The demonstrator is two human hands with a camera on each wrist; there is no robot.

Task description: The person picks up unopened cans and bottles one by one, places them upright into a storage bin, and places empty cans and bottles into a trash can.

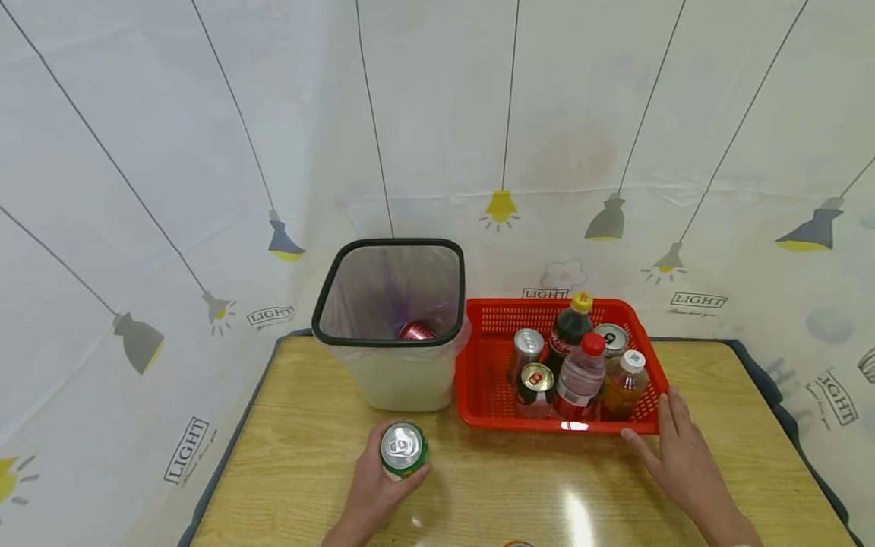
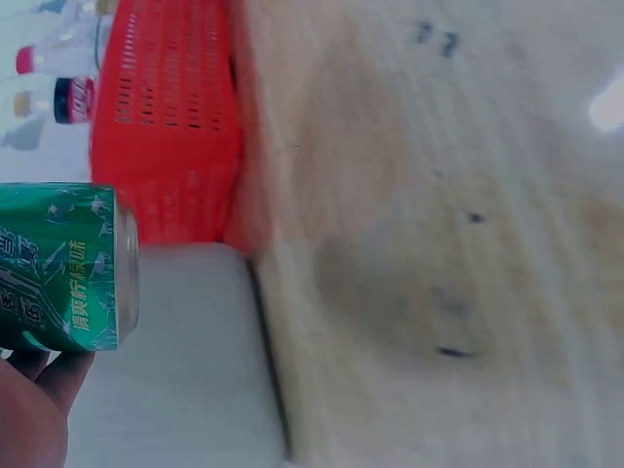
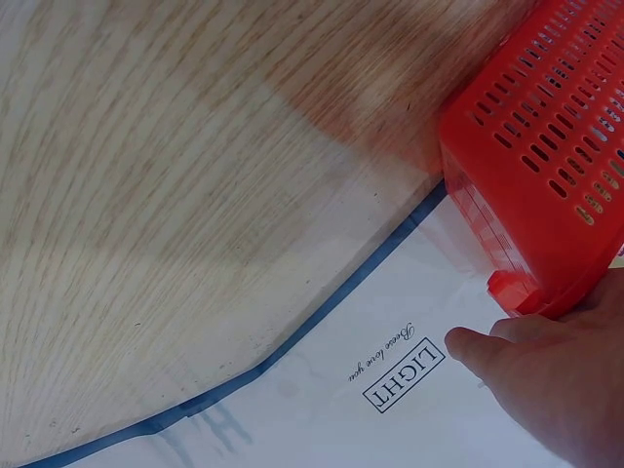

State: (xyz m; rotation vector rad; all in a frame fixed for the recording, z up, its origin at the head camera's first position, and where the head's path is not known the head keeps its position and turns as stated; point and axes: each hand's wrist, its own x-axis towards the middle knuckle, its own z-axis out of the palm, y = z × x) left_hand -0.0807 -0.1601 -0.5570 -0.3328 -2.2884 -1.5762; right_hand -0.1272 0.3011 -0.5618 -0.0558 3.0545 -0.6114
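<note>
In the head view my left hand holds a green drink can upright above the table, fingers round its side and the silver lid facing up. The left wrist view shows the green can sideways, with yellow and white print. My right hand rests at the front right corner of a red basket, fingers extended along its side and thumb near the front rim. In the right wrist view the hand touches the corner of the red basket.
A lined bin with a black rim stands left of the basket, a red can inside. Several cans and bottles, including a cola bottle and a red-capped bottle, stand in the basket. A can top shows at the bottom edge.
</note>
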